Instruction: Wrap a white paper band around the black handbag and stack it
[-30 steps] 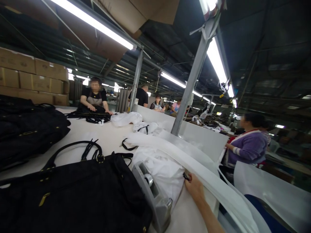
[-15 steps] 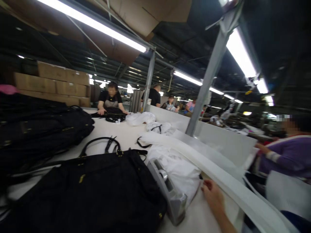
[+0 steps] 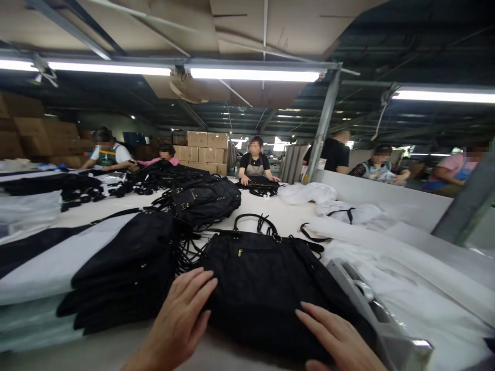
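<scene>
A black handbag (image 3: 263,288) lies flat before me, its looped handle pointing away and a small gold zip pull on its front. My left hand (image 3: 185,312) is at the bag's left edge with its fingers outstretched. Over the lower right part of the bag, my right hand (image 3: 334,332) has its fingers spread. Neither hand grips anything; whether the fingertips press on the fabric I cannot tell. Right beside the bag stands a grey tape dispenser (image 3: 371,299).
Left of me is a stack of black bags (image 3: 127,263) with white sheets. Farther back lies a heap of black bags (image 3: 204,198). White plastic wrapping (image 3: 417,293) covers the right side, below a white partition (image 3: 379,188). Across the table a person (image 3: 255,162) handles a black bag.
My view has swung left. The right hand has come from the white plastic beside the dispenser to the black handbag. My left hand has come into view.
</scene>
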Motion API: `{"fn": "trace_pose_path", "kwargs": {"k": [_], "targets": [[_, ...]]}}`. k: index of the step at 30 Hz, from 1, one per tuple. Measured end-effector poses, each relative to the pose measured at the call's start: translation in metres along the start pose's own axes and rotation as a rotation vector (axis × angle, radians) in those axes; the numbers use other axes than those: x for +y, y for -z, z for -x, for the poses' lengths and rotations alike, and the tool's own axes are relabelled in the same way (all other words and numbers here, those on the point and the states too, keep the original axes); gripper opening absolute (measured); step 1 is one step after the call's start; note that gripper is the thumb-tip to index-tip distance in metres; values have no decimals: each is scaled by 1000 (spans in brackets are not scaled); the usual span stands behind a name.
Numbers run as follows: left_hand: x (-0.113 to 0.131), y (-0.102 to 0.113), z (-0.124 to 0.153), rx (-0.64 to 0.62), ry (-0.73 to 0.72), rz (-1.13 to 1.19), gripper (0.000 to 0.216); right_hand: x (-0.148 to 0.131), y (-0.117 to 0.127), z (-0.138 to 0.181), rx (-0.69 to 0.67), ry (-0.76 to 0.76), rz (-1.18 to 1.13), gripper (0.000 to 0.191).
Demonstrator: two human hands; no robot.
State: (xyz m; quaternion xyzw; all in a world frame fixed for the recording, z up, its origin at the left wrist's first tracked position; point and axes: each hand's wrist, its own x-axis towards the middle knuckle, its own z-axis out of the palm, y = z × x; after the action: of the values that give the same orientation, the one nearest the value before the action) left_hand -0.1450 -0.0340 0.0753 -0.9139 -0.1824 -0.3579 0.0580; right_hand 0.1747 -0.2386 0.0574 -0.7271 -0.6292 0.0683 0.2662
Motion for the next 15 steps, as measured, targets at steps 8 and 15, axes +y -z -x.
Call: {"fn": "trace_pose_path", "kwargs": {"k": [8, 15], "targets": [[8, -9, -32, -437, 51, 121, 38, -34, -20, -45, -251, -83, 338, 87], [-26, 0, -50, -373, 145, 117, 26, -64, -16, -69, -124, 11, 478, 36]]}}
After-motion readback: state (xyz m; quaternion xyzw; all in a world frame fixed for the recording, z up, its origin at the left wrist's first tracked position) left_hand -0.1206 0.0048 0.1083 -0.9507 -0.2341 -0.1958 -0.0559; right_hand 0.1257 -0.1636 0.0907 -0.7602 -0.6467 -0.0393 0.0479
